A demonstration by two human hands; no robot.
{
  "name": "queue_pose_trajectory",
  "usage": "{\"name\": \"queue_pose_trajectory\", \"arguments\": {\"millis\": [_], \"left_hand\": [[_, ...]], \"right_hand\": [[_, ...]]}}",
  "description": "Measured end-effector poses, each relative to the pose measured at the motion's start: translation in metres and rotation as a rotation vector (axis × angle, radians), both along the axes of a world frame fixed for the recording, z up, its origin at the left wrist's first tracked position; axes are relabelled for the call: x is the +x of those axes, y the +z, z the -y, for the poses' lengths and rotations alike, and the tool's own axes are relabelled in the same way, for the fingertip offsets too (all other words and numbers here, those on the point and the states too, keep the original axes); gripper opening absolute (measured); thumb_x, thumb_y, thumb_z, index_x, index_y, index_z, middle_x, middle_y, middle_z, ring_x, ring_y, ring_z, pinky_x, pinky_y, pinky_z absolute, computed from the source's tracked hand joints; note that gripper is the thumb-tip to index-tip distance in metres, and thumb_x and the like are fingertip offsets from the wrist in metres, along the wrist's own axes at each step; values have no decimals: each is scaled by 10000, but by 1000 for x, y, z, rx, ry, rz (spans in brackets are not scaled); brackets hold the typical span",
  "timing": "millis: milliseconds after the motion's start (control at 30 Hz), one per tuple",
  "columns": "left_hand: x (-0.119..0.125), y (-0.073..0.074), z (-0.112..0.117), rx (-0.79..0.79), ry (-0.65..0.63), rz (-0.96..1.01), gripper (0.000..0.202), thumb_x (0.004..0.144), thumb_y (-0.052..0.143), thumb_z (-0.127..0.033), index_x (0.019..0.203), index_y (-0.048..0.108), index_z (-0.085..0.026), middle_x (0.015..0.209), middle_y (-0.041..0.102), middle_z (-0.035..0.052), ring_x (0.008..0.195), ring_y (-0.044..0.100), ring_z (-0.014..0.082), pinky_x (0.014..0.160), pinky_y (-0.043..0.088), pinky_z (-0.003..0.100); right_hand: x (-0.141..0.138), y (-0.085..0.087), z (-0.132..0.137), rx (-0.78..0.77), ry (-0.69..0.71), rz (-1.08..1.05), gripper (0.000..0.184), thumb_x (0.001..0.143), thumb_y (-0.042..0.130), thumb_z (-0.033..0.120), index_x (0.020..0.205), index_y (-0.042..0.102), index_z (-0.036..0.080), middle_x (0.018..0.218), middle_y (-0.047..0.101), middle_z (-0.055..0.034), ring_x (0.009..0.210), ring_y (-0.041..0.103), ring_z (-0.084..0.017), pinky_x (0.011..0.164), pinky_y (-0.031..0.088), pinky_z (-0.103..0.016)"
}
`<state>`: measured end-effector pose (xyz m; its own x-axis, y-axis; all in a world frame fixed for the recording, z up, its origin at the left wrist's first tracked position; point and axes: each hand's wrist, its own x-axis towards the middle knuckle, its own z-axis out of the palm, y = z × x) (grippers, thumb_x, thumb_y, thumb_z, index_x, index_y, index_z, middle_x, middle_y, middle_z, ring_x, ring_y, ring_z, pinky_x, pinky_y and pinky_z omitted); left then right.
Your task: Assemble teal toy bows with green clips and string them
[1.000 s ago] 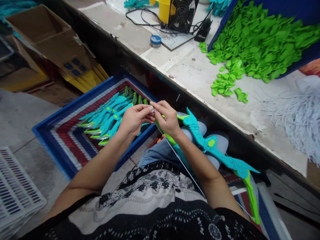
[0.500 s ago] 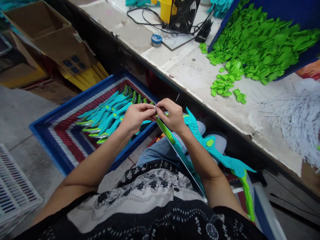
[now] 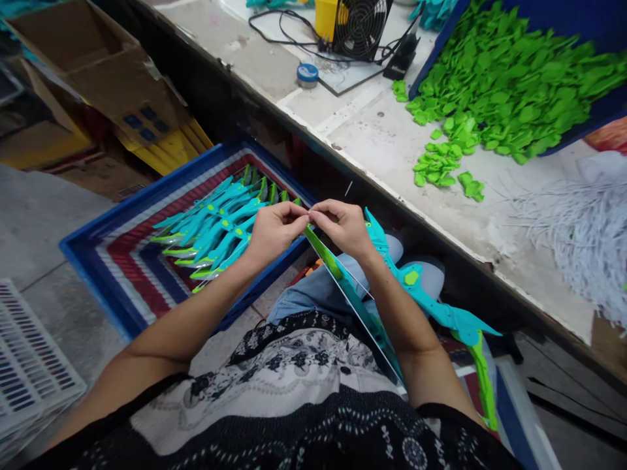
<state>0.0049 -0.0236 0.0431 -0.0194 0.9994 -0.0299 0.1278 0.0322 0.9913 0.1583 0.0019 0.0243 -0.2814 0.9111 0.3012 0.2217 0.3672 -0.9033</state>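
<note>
My left hand [image 3: 277,233] and my right hand [image 3: 344,226] meet fingertip to fingertip, each pinching a thin white string [image 3: 353,277]. The pinched part is mostly hidden by the fingers; a strand runs from there down to the lower right. Just below the fingertips is the green end of a turquoise and green toy bow [image 3: 425,301]. This bow lies across my lap, its turquoise body passing beyond my right forearm to another green tip at the lower right. My right arm covers part of it.
A blue tray [image 3: 93,277] at the left holds several similar bows [image 3: 215,219]. On the workbench [image 3: 355,134] are green pieces [image 3: 519,91] spilling from a blue bin, white strings [image 3: 578,228], a fan [image 3: 362,29] and a blue-lidded tin [image 3: 307,75]. Cardboard boxes [image 3: 105,85] stand upper left.
My fingertips have drawn together, and the small white loop seen between them is now hidden. A strand of string shows more clearly beside my right wrist.
</note>
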Motion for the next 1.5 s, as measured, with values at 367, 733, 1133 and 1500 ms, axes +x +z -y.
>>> {"name": "queue_pose_trajectory", "arguments": {"millis": [367,733,1133,1500], "left_hand": [[-2,-2,0,190,-32,-334,101,720,626,-231,701,706,-172,636,638,2,573,526,117,568,404,234],[-6,-8,-2,210,-13,-482,188,777,608,-330,754,692,-164,564,565,-22,521,460,98,520,332,225],[-29,-5,12,144,-186,-498,227,791,604,-320,778,747,-144,535,580,-24,510,478,88,498,346,214],[-30,-67,97,224,-291,-2,181,863,536,-135,958,666,-217,878,692,26,789,673,151,639,562,256]], "right_hand": [[12,3,-8,4,145,72,170,832,591,291,781,692,165,732,672,-8,663,596,-119,632,469,-241],[4,-6,-2,299,-3,272,156,889,485,213,811,615,174,782,627,-18,690,541,-111,671,418,-237],[-13,-24,18,432,-61,363,171,908,439,190,777,550,186,745,568,-36,726,531,-143,689,425,-268],[140,-61,97,131,-522,832,258,894,508,381,998,622,174,1003,617,-126,958,553,-255,855,449,-405]]}}
